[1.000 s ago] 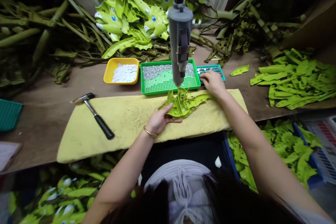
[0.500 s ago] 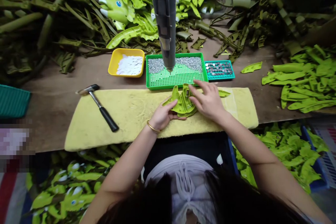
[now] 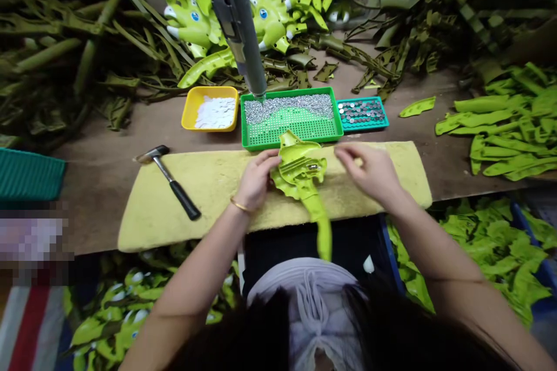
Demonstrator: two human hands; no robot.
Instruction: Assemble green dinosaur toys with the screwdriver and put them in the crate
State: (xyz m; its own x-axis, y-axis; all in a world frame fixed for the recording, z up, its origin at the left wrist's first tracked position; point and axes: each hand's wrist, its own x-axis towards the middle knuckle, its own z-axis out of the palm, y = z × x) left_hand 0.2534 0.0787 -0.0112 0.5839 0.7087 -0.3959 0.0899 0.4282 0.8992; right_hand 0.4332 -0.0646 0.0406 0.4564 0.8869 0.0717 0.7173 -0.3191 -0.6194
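Swung lengthwise, the green plastic dinosaur piece [image 3: 300, 171] lies beside the open right hand [image 3: 368, 173]; grip by the left hand [image 3: 256, 179] unclear.

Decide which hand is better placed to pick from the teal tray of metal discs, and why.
Probably the right hand: it is nearer the teal tray, while the left hand lies beyond the green plastic part.

A wooden surface [image 3: 100, 185] carries a long yellow foam pad [image 3: 204, 185], with a steel-headed hammer [image 3: 174, 185] lying across its rear edge. Just behind the pad sit a yellow tray [image 3: 187, 119] of white pieces, a perforated green tray [image 3: 291, 140] part-filled with metal studs, and a teal tray [image 3: 361, 126] of round metal discs. Loose green plastic parts [image 3: 500, 127] heap at the right end, and a teal mat [image 3: 30, 177] lies at the left edge.
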